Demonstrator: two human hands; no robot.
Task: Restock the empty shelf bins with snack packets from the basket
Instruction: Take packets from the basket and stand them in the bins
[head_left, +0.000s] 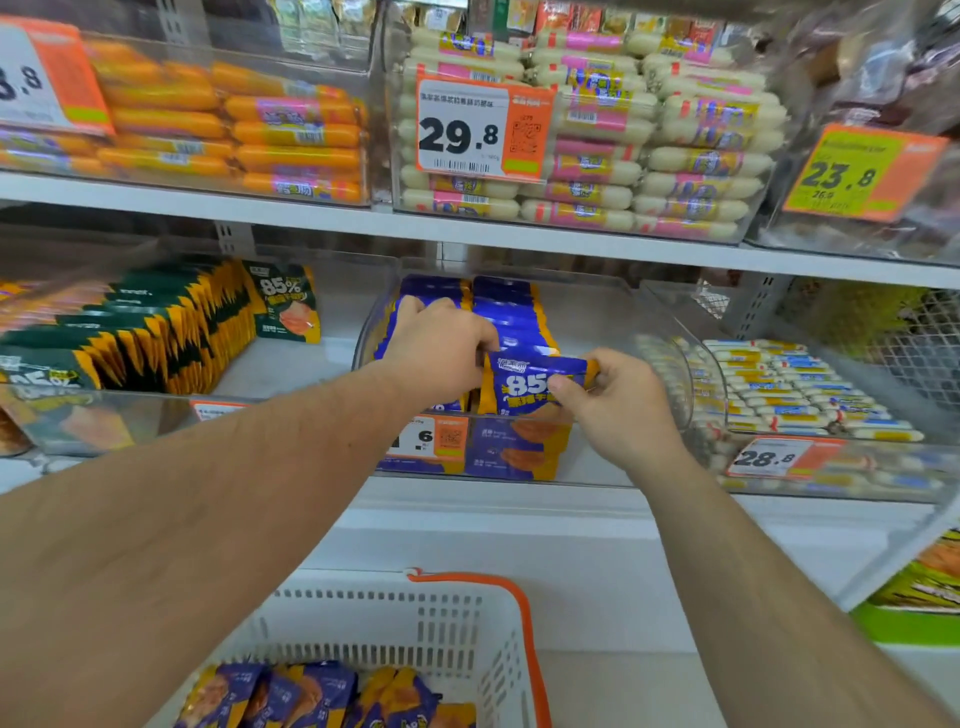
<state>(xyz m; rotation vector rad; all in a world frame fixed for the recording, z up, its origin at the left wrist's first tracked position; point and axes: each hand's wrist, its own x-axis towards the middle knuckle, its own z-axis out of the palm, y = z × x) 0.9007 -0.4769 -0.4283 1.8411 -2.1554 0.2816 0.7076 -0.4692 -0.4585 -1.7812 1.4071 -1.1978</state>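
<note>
A clear shelf bin (670, 338) on the middle shelf holds upright rows of blue and orange snack packets (511, 312). My right hand (618, 405) pinches one blue packet (530, 382) at the front of the right row, just above the bin's front wall. My left hand (441, 348) reaches into the bin and presses its curled fingers against the left row of packets. Below, a white basket (415, 618) with an orange handle carries more of the same blue packets (322, 696).
Green and yellow packets (171, 332) fill the bin to the left. White sausage sticks (795, 384) lie in the bin to the right. The upper shelf has bins of orange sausages (234, 130) and white sausages (649, 156), with price tags (483, 130) on the fronts.
</note>
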